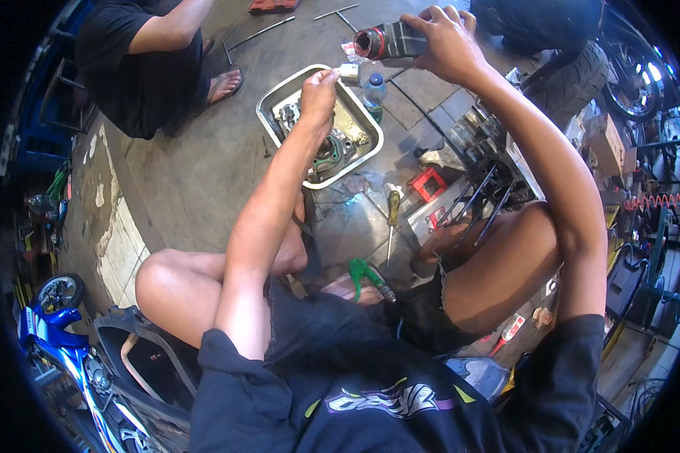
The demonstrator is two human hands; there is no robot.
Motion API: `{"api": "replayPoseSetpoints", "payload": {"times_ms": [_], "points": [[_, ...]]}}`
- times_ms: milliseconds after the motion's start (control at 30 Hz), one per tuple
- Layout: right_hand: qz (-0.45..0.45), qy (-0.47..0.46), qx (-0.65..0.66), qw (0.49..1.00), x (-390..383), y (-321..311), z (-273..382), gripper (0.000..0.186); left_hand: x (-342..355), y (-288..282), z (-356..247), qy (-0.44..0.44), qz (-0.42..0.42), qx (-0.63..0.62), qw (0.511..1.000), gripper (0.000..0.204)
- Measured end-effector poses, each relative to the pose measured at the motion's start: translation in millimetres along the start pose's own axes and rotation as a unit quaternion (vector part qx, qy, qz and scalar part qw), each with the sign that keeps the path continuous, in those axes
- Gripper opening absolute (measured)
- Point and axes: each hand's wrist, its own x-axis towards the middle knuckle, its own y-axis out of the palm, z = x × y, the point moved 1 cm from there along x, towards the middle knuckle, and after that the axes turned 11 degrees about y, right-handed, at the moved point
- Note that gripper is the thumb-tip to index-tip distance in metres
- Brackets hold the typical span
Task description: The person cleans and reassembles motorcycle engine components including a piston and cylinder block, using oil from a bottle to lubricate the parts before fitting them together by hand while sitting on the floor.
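Observation:
My right hand (449, 47) grips a dark bottle (402, 41) with a red mouth, tilted on its side with the mouth pointing left. My left hand (319, 97) is closed above a metal tray (379, 148), its fingertips at a small silver cylindrical piece (347, 73), apparently pinched by its edge. The bottle's mouth is above and to the right of that piece. Inside the tray lie metal engine parts (332, 155) and brass-coloured pieces in a shallow yellowish liquid. Beside the tray's right edge stands a clear plastic bottle with a blue cap (375, 94).
Between my legs are a green air blow gun (364, 279) and a screwdriver (393, 208). A red square piece (428, 183), rods and an engine block (483, 143) lie right. A person in dark clothes (128, 68) is at far left; T-handle wrenches (261, 32) lie beyond. A tyre (574, 79) stands far right.

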Motion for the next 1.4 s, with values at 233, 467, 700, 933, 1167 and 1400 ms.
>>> {"api": "replayPoseSetpoints", "payload": {"times_ms": [233,467,700,933,1167,1400], "points": [[0.143,0.132,0.084,0.977,4,15,-23,0.085,17,-9,-17,-0.052,0.042,0.018,0.998,0.019],[0.143,0.190,0.163,0.958,7,20,-38,0.085,27,-12,-19,-0.033,0.076,0.165,0.983,0.022],[0.130,0.233,0.144,0.953,19,27,-49,0.085,47,-21,1,-0.040,0.118,0.406,0.905,0.025],[0.185,0.293,0.061,0.936,60,61,-86,0.078,56,-11,4,-0.024,0.184,0.524,0.831,0.026],[0.203,0.458,0.123,0.857,81,110,-97,0.086,47,-16,-6,0.063,0.286,0.616,0.732,0.023],[0.141,0.624,0.172,0.750,64,206,-104,0.095,41,-34,-4,0.267,0.339,0.601,0.672,0.019]]}}
